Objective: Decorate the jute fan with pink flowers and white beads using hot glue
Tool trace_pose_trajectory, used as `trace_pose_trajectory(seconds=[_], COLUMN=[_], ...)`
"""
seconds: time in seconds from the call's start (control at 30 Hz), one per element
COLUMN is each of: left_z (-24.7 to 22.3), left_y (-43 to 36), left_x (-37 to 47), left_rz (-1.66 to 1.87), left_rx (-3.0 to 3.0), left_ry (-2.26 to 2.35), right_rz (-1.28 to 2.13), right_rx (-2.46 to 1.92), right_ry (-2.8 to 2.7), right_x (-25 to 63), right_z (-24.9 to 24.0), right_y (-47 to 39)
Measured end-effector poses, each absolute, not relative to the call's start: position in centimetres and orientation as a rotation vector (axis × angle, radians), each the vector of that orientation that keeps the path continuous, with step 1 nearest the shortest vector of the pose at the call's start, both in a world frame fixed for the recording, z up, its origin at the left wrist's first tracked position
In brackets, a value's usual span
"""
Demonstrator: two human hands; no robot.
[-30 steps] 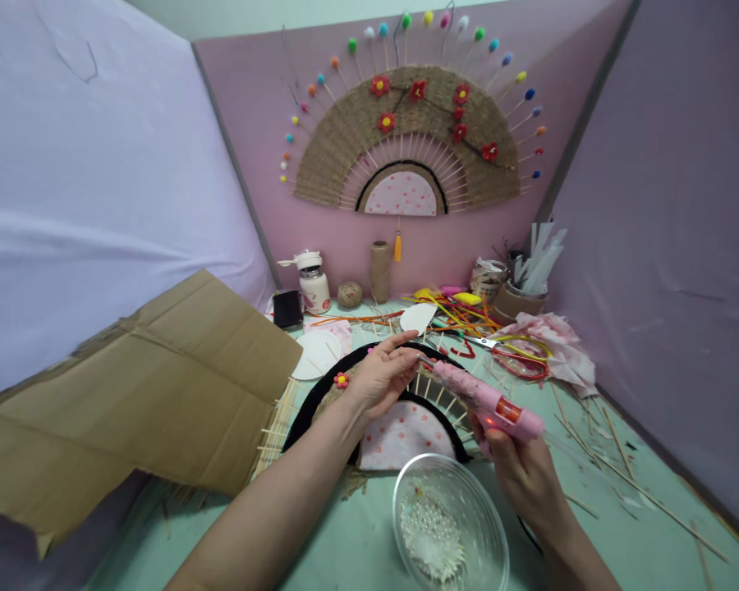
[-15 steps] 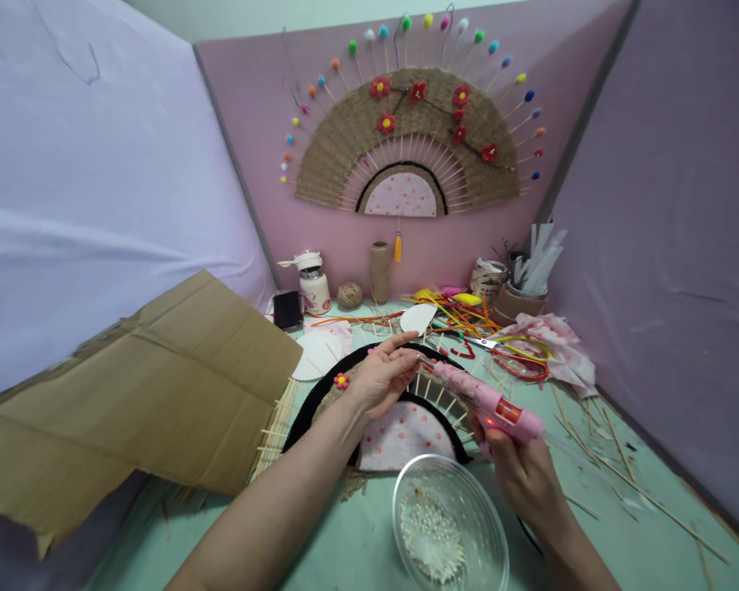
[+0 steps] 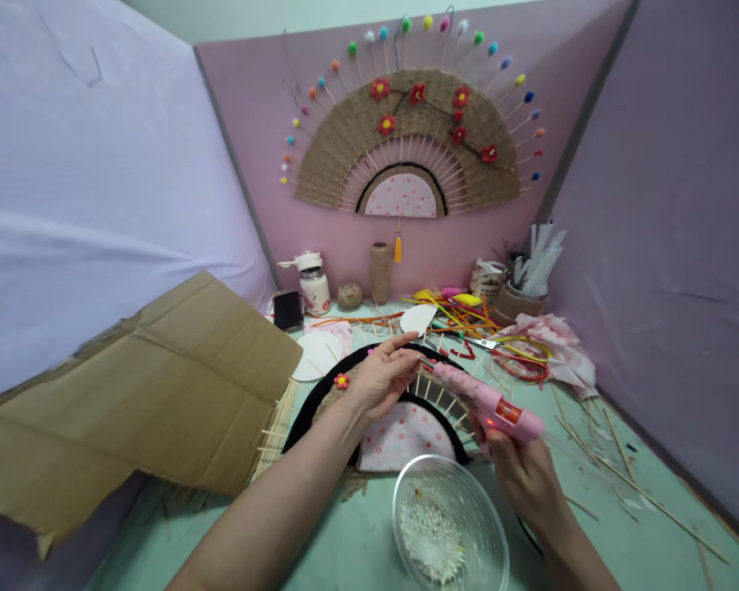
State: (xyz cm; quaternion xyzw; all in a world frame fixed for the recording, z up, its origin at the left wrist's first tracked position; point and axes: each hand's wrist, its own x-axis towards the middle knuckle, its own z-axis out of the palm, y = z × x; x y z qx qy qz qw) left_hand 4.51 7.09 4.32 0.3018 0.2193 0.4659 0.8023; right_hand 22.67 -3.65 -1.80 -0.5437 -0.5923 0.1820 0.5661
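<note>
My right hand [image 3: 520,468] is wrapped round the grip of a pink hot glue gun [image 3: 477,394], its red light lit and a clear glue stick trailing from the back. The gun's nozzle points left, up against the fingertips of my left hand [image 3: 385,377]. Thumb and finger of that hand are pinched together; whatever lies between them is too small to name. Beneath both hands lies a half-round fan [image 3: 406,435] with black trim, a dotted pink-and-white centre, thin sticks and a small pink flower [image 3: 341,380]. The left hand hides part of it.
A clear plastic bowl [image 3: 498,533] of white beads stands in front. Cardboard [image 3: 222,369] leans at left. Scissors [image 3: 517,357], pipe cleaners, a twine roll [image 3: 379,275] and a white bottle [image 3: 314,287] sit behind. A finished-looking fan [image 3: 338,156] hangs on the back panel. Loose sticks lie right.
</note>
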Motion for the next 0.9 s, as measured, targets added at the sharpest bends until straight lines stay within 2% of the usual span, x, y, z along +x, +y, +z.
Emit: trace_pose_trajectory(seconds=[0.9], left_z=[4.12], left_y=[7.17], left_x=[4.56], left_rz=[1.009], left_rx=[0.636], left_ry=[0.448], right_rz=[0.444], right_rx=[-1.274], right_ry=[-1.412], right_x=[22.57], right_z=[-1.34], right_y=[-3.56])
